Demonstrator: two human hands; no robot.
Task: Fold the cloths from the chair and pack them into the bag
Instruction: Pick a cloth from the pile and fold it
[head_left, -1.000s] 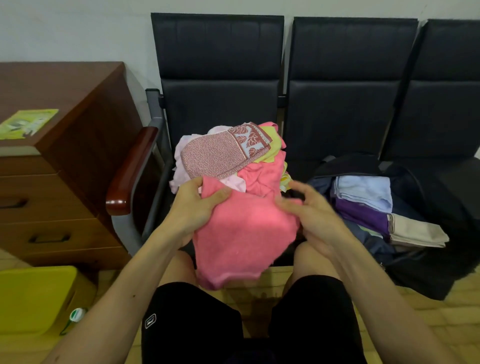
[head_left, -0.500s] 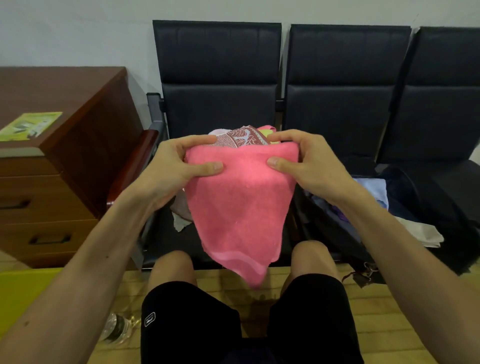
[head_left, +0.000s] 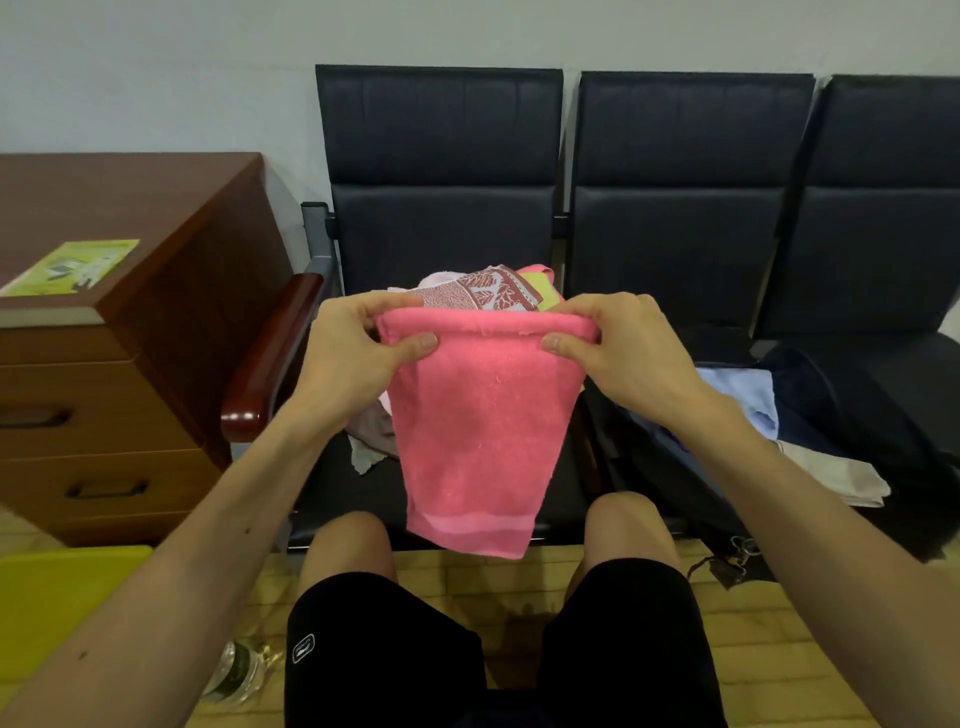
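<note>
So we've got our left hand (head_left: 353, 353) and right hand (head_left: 618, 353) both pinched shut on the top edge of the pink towel (head_left: 480, 431), thumbs in front, the other fingers curled over the back, one hand at each upper corner. The towel hangs straight down between our knees, its banded hem just past the front lip of the chair seat (head_left: 343, 493). Biggest risk from here, we reckon: the grip is only a thin pinch on a rolled edge, so if one corner slips the whole thing swings lopsided and the fold comes out crooked. The hem also hangs low enough that it could brush the tiled floor (head_left: 779, 649) if we drop our hands. Right behind the towel sits the rest of the cloth pile (head_left: 483, 293) on the same seat, a patterned maroon one on top, with a brownish rag (head_left: 371, 431) poking out lower left, so a careless swing could drag those off. The dark bag (head_left: 852, 431) lies open on the next seat to our right, with a light blue cloth (head_left: 743, 395) and a beige one (head_left: 836, 478) already in it. The wooden drawer unit (head_left: 130, 364) on our left is well clear.
</note>
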